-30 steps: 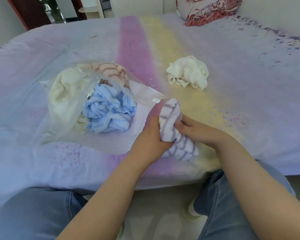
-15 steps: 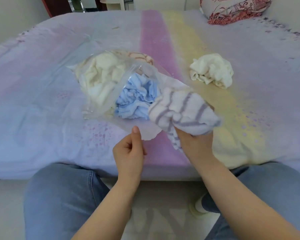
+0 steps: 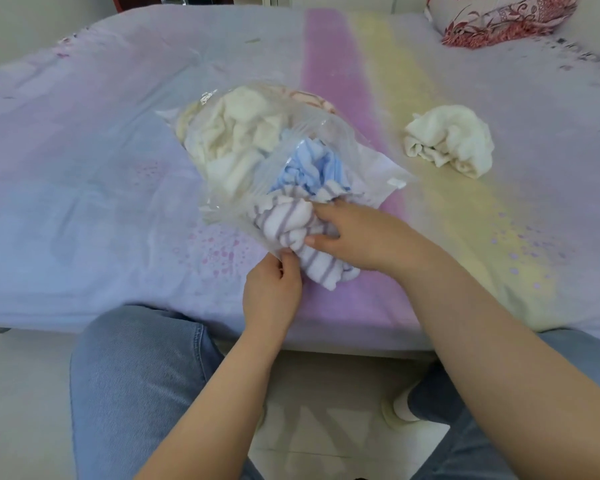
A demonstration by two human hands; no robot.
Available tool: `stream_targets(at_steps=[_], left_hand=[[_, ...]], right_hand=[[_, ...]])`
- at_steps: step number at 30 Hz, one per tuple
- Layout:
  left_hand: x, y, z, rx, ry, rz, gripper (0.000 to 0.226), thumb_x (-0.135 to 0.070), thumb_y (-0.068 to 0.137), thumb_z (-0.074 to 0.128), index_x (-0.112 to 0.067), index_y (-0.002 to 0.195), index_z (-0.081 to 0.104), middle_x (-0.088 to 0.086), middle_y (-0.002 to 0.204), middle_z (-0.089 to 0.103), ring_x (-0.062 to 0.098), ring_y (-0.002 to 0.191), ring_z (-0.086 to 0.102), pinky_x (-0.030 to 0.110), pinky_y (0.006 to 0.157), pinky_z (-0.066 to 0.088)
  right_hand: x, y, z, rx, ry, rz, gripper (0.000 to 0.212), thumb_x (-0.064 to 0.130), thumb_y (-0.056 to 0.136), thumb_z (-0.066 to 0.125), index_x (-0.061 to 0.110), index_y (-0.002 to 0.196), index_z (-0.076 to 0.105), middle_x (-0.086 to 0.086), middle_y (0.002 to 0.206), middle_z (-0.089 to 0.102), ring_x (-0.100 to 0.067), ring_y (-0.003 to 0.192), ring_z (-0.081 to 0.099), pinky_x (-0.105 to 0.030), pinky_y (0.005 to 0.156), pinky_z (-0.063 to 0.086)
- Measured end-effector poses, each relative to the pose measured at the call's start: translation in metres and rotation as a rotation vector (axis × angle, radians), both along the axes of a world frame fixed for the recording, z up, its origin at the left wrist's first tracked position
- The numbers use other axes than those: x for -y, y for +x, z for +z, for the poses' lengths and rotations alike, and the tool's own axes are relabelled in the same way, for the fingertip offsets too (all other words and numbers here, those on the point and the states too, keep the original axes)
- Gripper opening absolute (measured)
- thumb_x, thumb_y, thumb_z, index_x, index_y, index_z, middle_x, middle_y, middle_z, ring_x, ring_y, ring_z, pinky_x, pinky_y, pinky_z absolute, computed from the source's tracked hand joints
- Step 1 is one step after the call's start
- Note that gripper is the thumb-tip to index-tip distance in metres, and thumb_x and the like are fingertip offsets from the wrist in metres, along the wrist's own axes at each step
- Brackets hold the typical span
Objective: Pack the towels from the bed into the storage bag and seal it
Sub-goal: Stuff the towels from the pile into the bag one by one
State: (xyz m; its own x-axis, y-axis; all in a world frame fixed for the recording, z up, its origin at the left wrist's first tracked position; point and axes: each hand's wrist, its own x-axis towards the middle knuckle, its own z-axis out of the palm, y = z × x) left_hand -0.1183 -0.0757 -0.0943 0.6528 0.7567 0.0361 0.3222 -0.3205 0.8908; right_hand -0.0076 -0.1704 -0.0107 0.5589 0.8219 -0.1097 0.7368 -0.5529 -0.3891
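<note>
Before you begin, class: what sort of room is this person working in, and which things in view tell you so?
Most likely a bedroom. The work surface is a bed under a pastel sheet, a patterned pillow lies at its far corner, and a loose cream towel sits on it.

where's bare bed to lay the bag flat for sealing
Bare sheet lies left of the storage bag, out to the bed's left edge, and beyond it toward the pillow. Crowded: the bag mouth, where both hands work the striped towel, and the cream towel on the right.
</note>
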Motion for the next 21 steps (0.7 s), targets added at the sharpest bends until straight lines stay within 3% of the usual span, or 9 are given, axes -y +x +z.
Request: stream_targets(at_steps=[2,4,8,11,14,16,18,20,21], left_hand=[[0.003,0.002,0.003,-0.003,0.028,-0.018,0.037,-0.029,0.096,0.044,-0.015,0.062,0.043,0.003,0.059,0.053,0.024,0.062,0.050,0.036,0.058,0.037],[0.004,0.004,0.001,-0.014,0.054,-0.039,0.033,-0.025,0.095,0.047,-0.017,0.063,0.039,0.000,0.058,0.049,0.022,0.060,0.046,0.034,0.053,0.031],[0.001,0.000,-0.008,-0.011,0.057,-0.032,0.029,-0.028,0.095,0.046,-0.011,0.071,0.050,0.006,0.061,0.057,0.028,0.067,0.055,0.035,0.058,0.037],[0.002,-0.007,-0.009,0.031,0.070,-0.044,0.046,-0.041,0.088,0.037,-0.002,0.078,0.059,0.013,0.069,0.067,0.025,0.069,0.061,0.039,0.066,0.046],[0.001,-0.010,-0.010,0.031,0.091,-0.050,0.046,-0.039,0.092,0.041,-0.004,0.064,0.051,0.009,0.054,0.057,0.024,0.057,0.055,0.039,0.058,0.042],[0.001,-0.011,-0.008,0.021,0.098,-0.029,0.046,-0.030,0.097,0.048,-0.012,0.056,0.038,0.000,0.044,0.041,0.019,0.048,0.042,0.034,0.054,0.032],[-0.001,-0.010,-0.005,0.021,0.080,-0.030,0.045,-0.026,0.097,0.050,-0.015,0.056,0.035,-0.003,0.044,0.039,0.016,0.047,0.040,0.033,0.054,0.031],[-0.005,-0.007,-0.003,0.037,0.042,-0.032,0.042,-0.028,0.097,0.051,-0.018,0.058,0.038,-0.004,0.046,0.046,0.018,0.051,0.047,0.034,0.055,0.036],[-0.006,-0.005,-0.002,0.050,0.021,-0.034,0.042,-0.028,0.097,0.051,-0.019,0.057,0.038,-0.005,0.045,0.046,0.019,0.054,0.051,0.033,0.056,0.036]], right_hand=[[0.001,-0.019,0.006,0.164,-0.041,-0.071,0.037,0.047,0.094,0.046,0.034,0.129,0.048,0.003,0.106,0.060,-0.022,0.099,0.057,-0.033,0.077,0.045],[-0.008,-0.029,0.008,-0.036,0.020,-0.120,0.006,0.033,0.092,0.052,0.028,0.090,0.054,0.002,0.085,0.058,-0.021,0.082,0.058,-0.031,0.065,0.044],[-0.046,-0.015,-0.006,-0.238,0.056,-0.218,0.024,0.012,0.084,0.057,0.019,0.063,0.050,-0.011,0.065,0.059,-0.026,0.064,0.061,-0.029,0.054,0.046],[-0.086,0.004,-0.022,-0.043,-0.002,-0.242,0.007,0.013,0.086,0.056,0.012,0.092,0.059,-0.007,0.090,0.058,-0.023,0.089,0.056,-0.031,0.067,0.041],[-0.120,0.023,-0.036,-0.018,-0.027,-0.294,0.035,0.011,0.090,0.049,0.007,0.125,0.053,-0.016,0.134,0.049,-0.032,0.131,0.040,-0.046,0.103,0.040],[-0.133,0.031,-0.037,-0.044,-0.012,-0.326,0.041,0.018,0.093,0.043,0.009,0.132,0.046,-0.015,0.143,0.042,-0.033,0.135,0.036,-0.047,0.109,0.035],[-0.140,0.038,-0.032,-0.057,-0.063,-0.318,0.031,0.016,0.093,0.045,0.009,0.122,0.052,-0.017,0.141,0.043,-0.033,0.131,0.040,-0.045,0.105,0.038],[-0.138,0.040,-0.026,-0.117,-0.159,-0.288,0.006,0.010,0.089,0.050,0.013,0.083,0.050,-0.020,0.123,0.050,-0.027,0.117,0.048,-0.039,0.094,0.043],[-0.133,0.039,-0.022,-0.175,-0.157,-0.247,0.021,0.008,0.088,0.048,0.017,0.070,0.040,-0.017,0.102,0.053,-0.024,0.098,0.053,-0.032,0.079,0.045]])
